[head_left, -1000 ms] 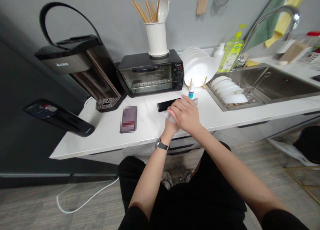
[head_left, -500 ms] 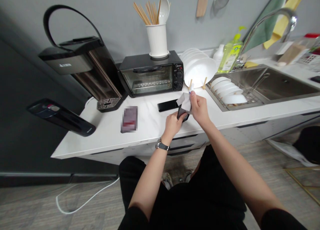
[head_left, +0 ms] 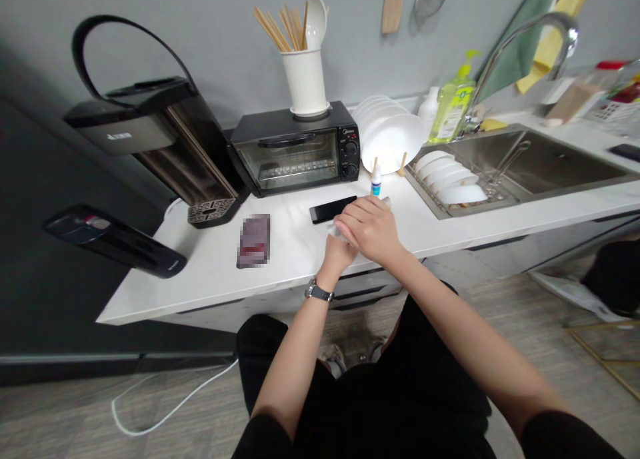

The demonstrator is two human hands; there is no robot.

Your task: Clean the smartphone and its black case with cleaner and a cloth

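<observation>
My right hand [head_left: 370, 226] lies over my left hand [head_left: 343, 251] above the counter's front edge, its fingers curled down. A little white tissue [head_left: 387, 202] shows at its far side, and a bit more between the palms. The dark flat object that my left hand gripped a moment ago is hidden beneath my right hand. Just behind the hands stands a small white bottle [head_left: 377, 181] with a blue label. A black phone [head_left: 333, 210] lies on the counter, left of my right hand's fingers. Farther left lies a dark purplish flat item [head_left: 253, 240], blurred out.
Behind the hands are a black toaster oven [head_left: 300, 154], a white utensil holder [head_left: 304, 82] and racked white plates [head_left: 391, 142]. A tall dispenser [head_left: 175, 146] and black tumbler [head_left: 117, 242] stand left. At right, the sink [head_left: 537, 172] has white bowls and a soap bottle [head_left: 453, 109].
The small bottle left my right hand and now stands on the counter. My right hand came down and left over my left hand, covering the dark object and most of the tissue.
</observation>
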